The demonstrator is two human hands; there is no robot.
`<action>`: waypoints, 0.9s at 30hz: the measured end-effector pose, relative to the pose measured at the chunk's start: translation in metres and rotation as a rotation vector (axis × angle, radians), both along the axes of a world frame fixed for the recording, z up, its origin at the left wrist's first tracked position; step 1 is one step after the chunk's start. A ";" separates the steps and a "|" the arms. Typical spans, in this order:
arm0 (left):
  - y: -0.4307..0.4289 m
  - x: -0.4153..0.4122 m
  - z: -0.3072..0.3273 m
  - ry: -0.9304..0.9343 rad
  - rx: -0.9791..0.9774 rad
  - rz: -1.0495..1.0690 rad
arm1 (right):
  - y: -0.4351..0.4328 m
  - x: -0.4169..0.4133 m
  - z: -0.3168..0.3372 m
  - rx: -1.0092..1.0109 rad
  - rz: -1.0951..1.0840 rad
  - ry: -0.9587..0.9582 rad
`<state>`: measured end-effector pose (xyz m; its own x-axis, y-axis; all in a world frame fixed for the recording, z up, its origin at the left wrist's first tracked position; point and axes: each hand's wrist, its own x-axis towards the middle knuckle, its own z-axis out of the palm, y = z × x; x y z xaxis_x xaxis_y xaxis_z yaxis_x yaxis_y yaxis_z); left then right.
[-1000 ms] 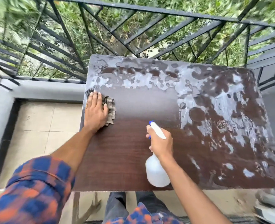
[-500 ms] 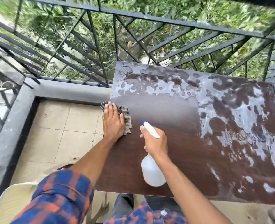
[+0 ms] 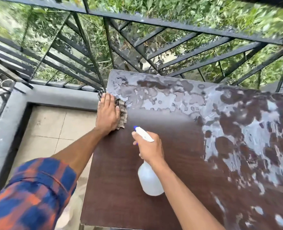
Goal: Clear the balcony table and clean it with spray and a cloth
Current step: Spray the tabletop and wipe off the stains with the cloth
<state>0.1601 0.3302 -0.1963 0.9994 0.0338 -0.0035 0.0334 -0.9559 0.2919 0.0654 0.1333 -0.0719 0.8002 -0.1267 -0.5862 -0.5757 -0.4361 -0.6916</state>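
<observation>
The dark brown wooden table (image 3: 179, 146) is wet, with pale patches of spray across its far side and right half; the near left area is wiped dark. My left hand (image 3: 107, 113) lies flat on a crumpled grey-brown cloth (image 3: 122, 112) at the table's far left edge. My right hand (image 3: 150, 148) grips the neck of a white spray bottle (image 3: 150, 180) with a blue nozzle, held above the middle of the table, its nozzle pointing toward the far left.
A black metal railing (image 3: 154, 35) runs close behind the table, with green foliage beyond. A grey concrete curb (image 3: 54, 97) borders the beige tiled floor (image 3: 51, 130) at the left. My checked sleeve fills the lower left.
My left hand has slid the cloth away from me along the left edge toward the far corner. The camera has swung left. My right hand keeps the bottle in much the same place.
</observation>
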 end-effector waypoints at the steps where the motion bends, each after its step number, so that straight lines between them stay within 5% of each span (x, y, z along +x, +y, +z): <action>1: 0.000 0.007 0.000 0.011 0.006 -0.012 | -0.004 0.006 -0.002 0.000 0.004 0.006; 7: -0.035 0.035 0.002 0.060 0.037 -0.149 | -0.035 0.026 -0.002 0.034 -0.050 0.033; 20: -0.258 0.038 0.023 0.134 -0.010 -0.650 | -0.158 0.037 0.005 0.077 -0.462 0.028; 27: -0.301 0.070 0.023 0.162 -0.009 -0.643 | -0.185 0.056 0.001 0.084 -0.464 0.052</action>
<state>0.2299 0.0295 -0.1735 0.8072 -0.5701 -0.1531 -0.4987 -0.7974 0.3397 0.1210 -0.0518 -0.0713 0.6399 -0.4141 -0.6473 -0.7311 -0.0686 -0.6788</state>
